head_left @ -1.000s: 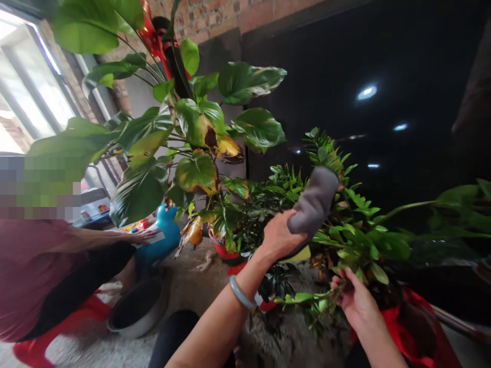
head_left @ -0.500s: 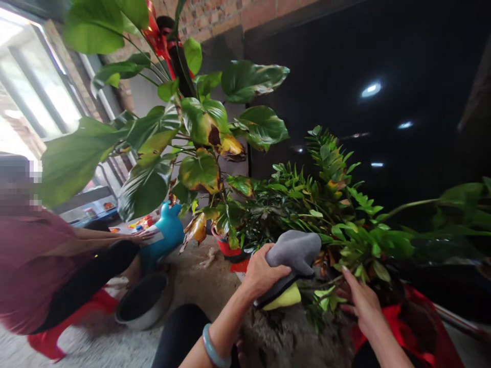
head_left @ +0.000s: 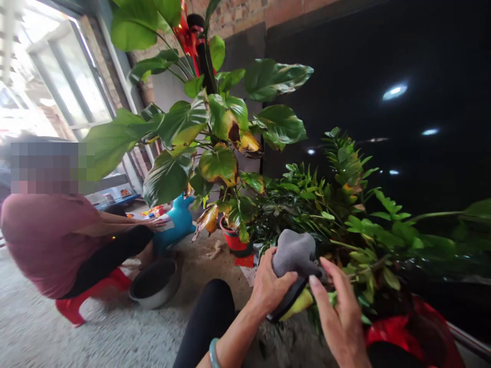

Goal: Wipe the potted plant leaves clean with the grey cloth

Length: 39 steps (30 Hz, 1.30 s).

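Observation:
My left hand (head_left: 270,286) grips a thick grey cloth (head_left: 295,250) bunched up over its fingers, with a dark edge and a yellow underside (head_left: 301,305) showing below. My right hand (head_left: 339,306) is beside the cloth's right end, thumb and forefinger apart on either side of its dark edge; whether they touch it I cannot tell. Just behind the hands spread the green leaves of a potted plant (head_left: 372,250). Its red-wrapped pot (head_left: 399,332) stands at the lower right.
A tall broad-leaved plant (head_left: 218,163) with browned leaves grows from a red pot (head_left: 235,240). At left a person (head_left: 57,235) sits on a red stool (head_left: 92,294), hands at a blue rounded object (head_left: 176,222). A grey basin (head_left: 155,283) is on the floor. A dark glossy panel (head_left: 345,76) stands behind.
My right hand has moved left from the plant's leaves to the cloth. My left hand still holds the cloth, now more upright. The view has turned slightly left.

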Each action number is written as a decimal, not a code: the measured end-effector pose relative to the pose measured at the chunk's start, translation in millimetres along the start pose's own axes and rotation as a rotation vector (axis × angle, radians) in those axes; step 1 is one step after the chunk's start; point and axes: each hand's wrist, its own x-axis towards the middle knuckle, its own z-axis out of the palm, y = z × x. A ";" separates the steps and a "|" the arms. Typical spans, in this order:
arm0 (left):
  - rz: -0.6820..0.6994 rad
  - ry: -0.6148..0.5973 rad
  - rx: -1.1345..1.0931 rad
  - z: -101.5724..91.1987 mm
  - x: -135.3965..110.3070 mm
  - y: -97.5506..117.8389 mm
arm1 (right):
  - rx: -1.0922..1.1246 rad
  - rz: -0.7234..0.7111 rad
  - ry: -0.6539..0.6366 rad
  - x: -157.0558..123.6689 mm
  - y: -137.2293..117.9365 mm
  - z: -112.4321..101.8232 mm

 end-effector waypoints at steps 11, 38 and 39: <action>-0.195 -0.343 -0.563 -9.8 -16.3 29.7 | 0.431 0.677 -0.238 -9.0 -7.0 10.9; -0.156 -0.341 -0.665 24.0 5.1 13.7 | 0.647 0.847 -0.288 -19.7 4.9 -4.0; -0.131 -0.363 -0.663 24.8 3.0 13.7 | 0.651 0.850 -0.265 -22.6 3.3 -4.4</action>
